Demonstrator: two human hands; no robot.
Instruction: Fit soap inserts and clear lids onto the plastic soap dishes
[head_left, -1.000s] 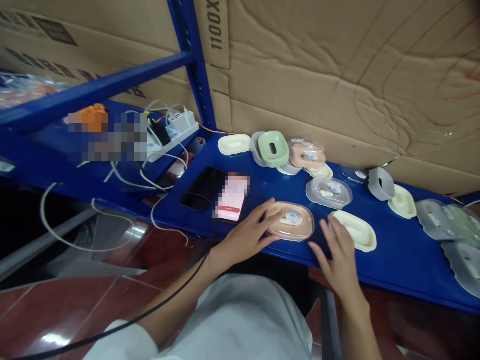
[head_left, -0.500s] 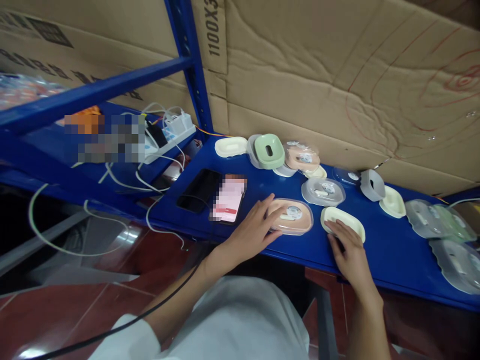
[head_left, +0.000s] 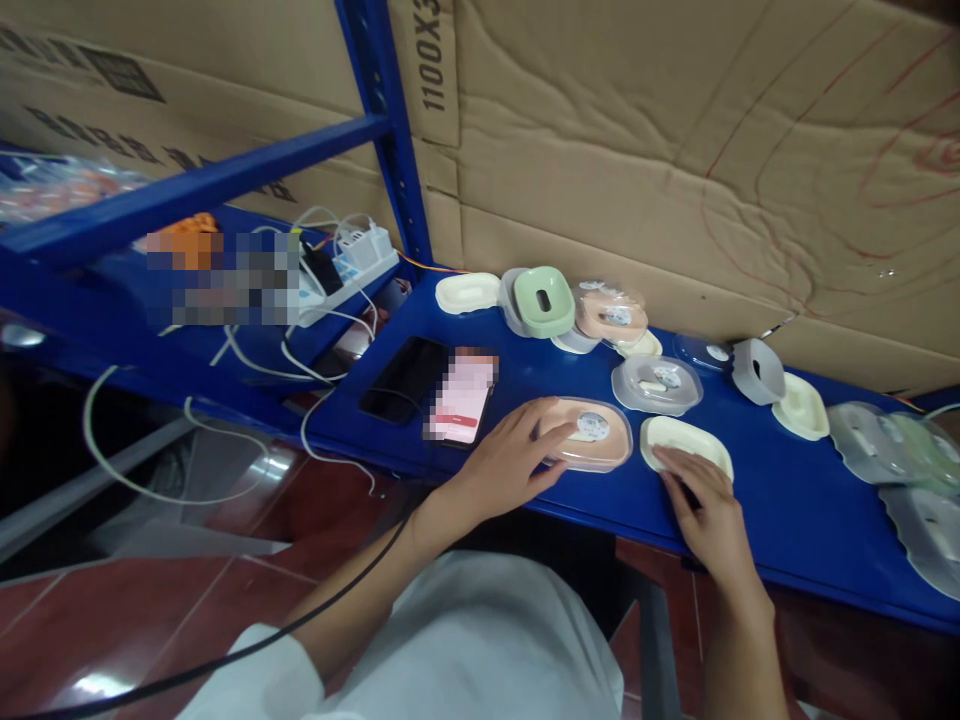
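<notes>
My left hand (head_left: 517,455) spans the left end of a peach soap dish (head_left: 611,445) with a clear lid and a round label. One finger lies across the lid, another is at the back rim, and the thumb is along the front side. To the right, my right hand (head_left: 709,505) has bent fingers over the near left rim of a cream oval soap dish (head_left: 701,438), its thumb at the outer edge. Both dishes lie flat on the blue shelf (head_left: 780,520). Behind them sits a clear-lidded soap box (head_left: 660,385).
A lit phone (head_left: 463,400) and a dark phone (head_left: 401,380) lie left of my hands. Along the cardboard (head_left: 600,150) stand a green dish (head_left: 544,302), a grey dish (head_left: 757,372) and several others. A power strip (head_left: 352,270) with white cables is at the left.
The view has shifted slightly, so the shelf's right end sits farther right. My left fingers have settled closer along the peach dish's back rim. My right hand stays at the cream dish.
</notes>
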